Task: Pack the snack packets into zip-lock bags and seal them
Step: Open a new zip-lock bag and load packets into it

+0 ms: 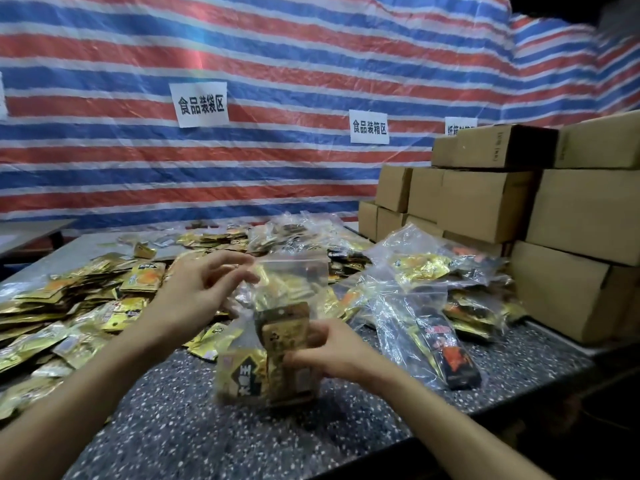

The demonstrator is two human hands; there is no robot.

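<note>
The surface (207,427) is dark and speckled. Its near edge cuts across the lower right corner, and a bare patch lies between the two forearms. Above that patch a clear zip-lock bag (291,282) stands upright, its bottom on or just over the surface. The packets (249,375) inside it are gold and brown, stacked on end in the lower half, while the upper half is empty film. The right hand (332,355) has its grip clamped on the bag's lower right side, fingers curled against the packets. The left hand (197,289) is at the bag's top left corner with thumb and forefinger close together. Motion blur hides whether that grip has closed on the film. To the left, loose packets (69,306) lie in a wide gold heap out to the surface's edge. To the right, filled bags (433,306) are piled up just beside the held one. Behind them brown boxes (485,202) are stacked in tiers. A red, white and blue striped tarp (242,46) closes off the back, with white signs (201,103) on it.
</note>
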